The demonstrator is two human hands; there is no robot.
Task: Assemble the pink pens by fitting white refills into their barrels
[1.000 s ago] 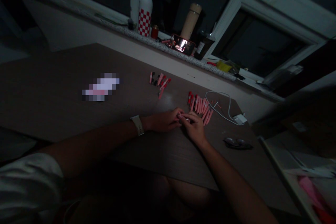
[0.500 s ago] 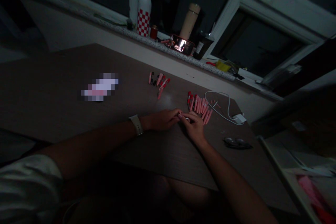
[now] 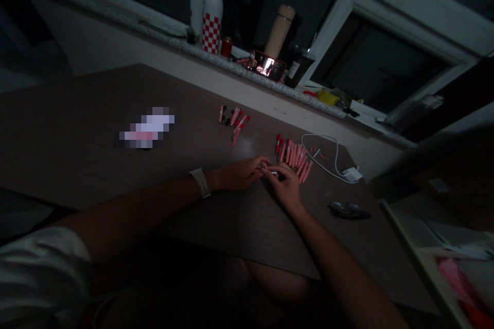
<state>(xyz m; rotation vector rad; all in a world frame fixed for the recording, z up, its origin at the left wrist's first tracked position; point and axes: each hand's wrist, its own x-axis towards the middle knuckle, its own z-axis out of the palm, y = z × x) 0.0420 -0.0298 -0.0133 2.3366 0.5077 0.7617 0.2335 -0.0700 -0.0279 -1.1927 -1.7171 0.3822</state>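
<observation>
My left hand (image 3: 239,175), with a white watch strap (image 3: 200,183) on its wrist, meets my right hand (image 3: 285,188) above the dark brown table (image 3: 92,113). Their fingers close together on a small pale object (image 3: 272,171), mostly hidden by them. A row of pink cosmetic tubes (image 3: 292,157) lies just beyond my right fingers, apart from them. A smaller group of pink tubes (image 3: 234,122) lies farther away, beyond my left hand.
A white charging cable (image 3: 320,151) and charger (image 3: 351,175) lie right of the tubes. Dark glasses (image 3: 349,209) sit nearer. A pixelated object (image 3: 146,131) lies left. The windowsill holds a checked bottle (image 3: 212,18), tan flask (image 3: 280,31) and phone (image 3: 267,66).
My hands stay together over the same spot, with only small shifts of the fingers. The tubes on the table have not moved.
</observation>
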